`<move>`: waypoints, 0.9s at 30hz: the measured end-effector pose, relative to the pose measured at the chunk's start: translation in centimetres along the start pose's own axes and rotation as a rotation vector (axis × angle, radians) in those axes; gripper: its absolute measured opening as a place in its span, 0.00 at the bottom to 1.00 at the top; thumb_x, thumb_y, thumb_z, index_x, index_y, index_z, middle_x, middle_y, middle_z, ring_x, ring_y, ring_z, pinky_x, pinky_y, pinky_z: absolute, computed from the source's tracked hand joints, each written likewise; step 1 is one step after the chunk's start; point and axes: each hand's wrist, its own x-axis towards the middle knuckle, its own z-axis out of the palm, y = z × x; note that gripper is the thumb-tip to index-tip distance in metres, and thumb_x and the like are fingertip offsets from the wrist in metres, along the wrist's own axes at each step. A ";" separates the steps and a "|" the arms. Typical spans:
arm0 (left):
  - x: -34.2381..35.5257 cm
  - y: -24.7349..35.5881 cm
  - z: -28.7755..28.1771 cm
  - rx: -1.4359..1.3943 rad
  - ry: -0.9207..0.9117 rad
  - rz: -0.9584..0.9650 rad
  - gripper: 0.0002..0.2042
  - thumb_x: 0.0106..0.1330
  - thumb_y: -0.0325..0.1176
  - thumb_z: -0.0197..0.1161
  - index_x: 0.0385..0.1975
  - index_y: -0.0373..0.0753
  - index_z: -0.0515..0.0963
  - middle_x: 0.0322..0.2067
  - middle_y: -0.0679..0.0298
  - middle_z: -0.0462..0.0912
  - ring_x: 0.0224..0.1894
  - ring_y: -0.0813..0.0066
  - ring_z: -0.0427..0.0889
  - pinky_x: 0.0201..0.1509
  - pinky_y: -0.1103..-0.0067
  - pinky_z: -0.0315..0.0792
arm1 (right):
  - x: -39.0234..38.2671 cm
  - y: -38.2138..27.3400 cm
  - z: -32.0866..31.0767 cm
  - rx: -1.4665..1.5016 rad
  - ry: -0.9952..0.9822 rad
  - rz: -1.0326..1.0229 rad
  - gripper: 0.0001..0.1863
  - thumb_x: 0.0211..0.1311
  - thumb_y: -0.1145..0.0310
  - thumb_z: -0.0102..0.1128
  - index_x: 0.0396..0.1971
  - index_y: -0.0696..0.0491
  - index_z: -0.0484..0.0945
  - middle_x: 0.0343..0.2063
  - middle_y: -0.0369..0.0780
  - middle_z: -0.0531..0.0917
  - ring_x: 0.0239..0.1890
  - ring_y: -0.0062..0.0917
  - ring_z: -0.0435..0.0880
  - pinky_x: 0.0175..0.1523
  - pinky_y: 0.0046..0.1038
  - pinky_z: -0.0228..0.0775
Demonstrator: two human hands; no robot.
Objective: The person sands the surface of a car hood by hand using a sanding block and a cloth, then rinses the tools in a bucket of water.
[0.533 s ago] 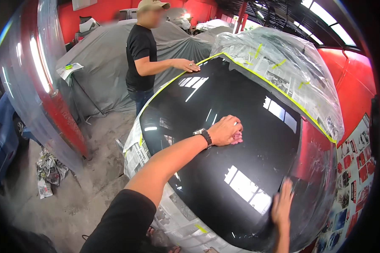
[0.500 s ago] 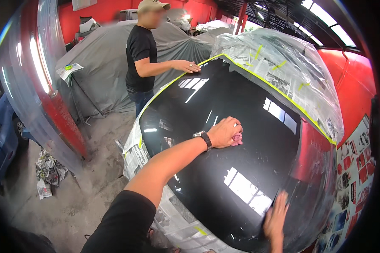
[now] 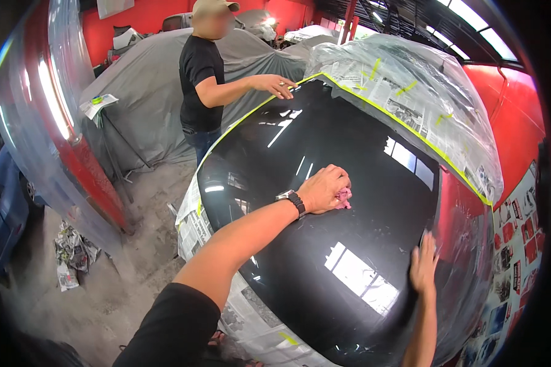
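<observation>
My left hand (image 3: 323,188) is closed around a crumpled pink cloth (image 3: 344,198) and presses it onto the middle of a glossy black car hood (image 3: 373,226). A dark-strapped watch (image 3: 294,200) is on that wrist. Farther right, my right hand (image 3: 423,262) lies with fingers stretched out on the hood's right side, holding nothing. Its fingers point away from me. Yellow tape (image 3: 398,125) runs along the hood's far edge. Window and lamp reflections show on the black surface.
Across the hood, a person (image 3: 202,79) in a black shirt holds one hand near its far left edge. Newspaper and clear plastic sheeting (image 3: 404,79) cover the car's far part. A red post (image 3: 95,177), a paper-topped stand (image 3: 99,105) and crumpled newspaper (image 3: 73,248) are at left.
My right hand has moved up and to the right across the hood. The left hand stays on the pink cloth in nearly the same spot. The other person's hand has lifted slightly.
</observation>
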 end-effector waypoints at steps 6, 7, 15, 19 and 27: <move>-1.2 -0.2 -1.7 -0.006 -0.012 -0.031 0.11 0.68 0.42 0.67 0.40 0.41 0.81 0.51 0.59 0.79 0.59 0.57 0.75 0.61 0.65 0.73 | -15.6 -8.2 -1.8 -0.027 -0.198 -0.051 0.39 0.72 0.63 0.45 0.79 0.57 0.45 0.80 0.50 0.47 0.82 0.46 0.41 0.80 0.58 0.27; -1.4 -0.2 -1.8 -0.009 -0.021 -0.043 0.11 0.67 0.41 0.67 0.40 0.40 0.81 0.51 0.59 0.79 0.58 0.57 0.75 0.61 0.65 0.73 | -13.6 -7.4 -2.0 -0.044 -0.198 -0.070 0.39 0.73 0.61 0.47 0.79 0.58 0.46 0.80 0.51 0.47 0.82 0.46 0.42 0.80 0.59 0.27; 2.6 2.8 -0.6 -0.118 -0.009 0.323 0.13 0.53 0.39 0.72 0.15 0.39 0.79 0.21 0.57 0.76 0.25 0.55 0.77 0.31 0.58 0.70 | 2.2 -2.7 -2.3 0.023 0.026 0.204 0.33 0.78 0.49 0.44 0.75 0.52 0.60 0.76 0.48 0.59 0.79 0.42 0.55 0.77 0.57 0.46; -0.1 -0.5 -2.3 0.000 0.035 0.011 0.10 0.64 0.33 0.68 0.40 0.36 0.80 0.51 0.51 0.80 0.57 0.51 0.77 0.62 0.65 0.72 | -7.8 -7.5 0.9 -0.038 0.049 -0.073 0.39 0.75 0.52 0.51 0.78 0.54 0.50 0.79 0.47 0.52 0.81 0.41 0.49 0.77 0.62 0.40; 1.5 1.6 0.2 0.008 0.010 0.044 0.09 0.67 0.34 0.66 0.41 0.36 0.80 0.48 0.56 0.81 0.53 0.52 0.78 0.58 0.65 0.73 | -24.3 -8.4 -1.3 0.147 0.138 -0.057 0.39 0.66 0.77 0.60 0.76 0.54 0.58 0.77 0.48 0.57 0.79 0.45 0.56 0.77 0.57 0.49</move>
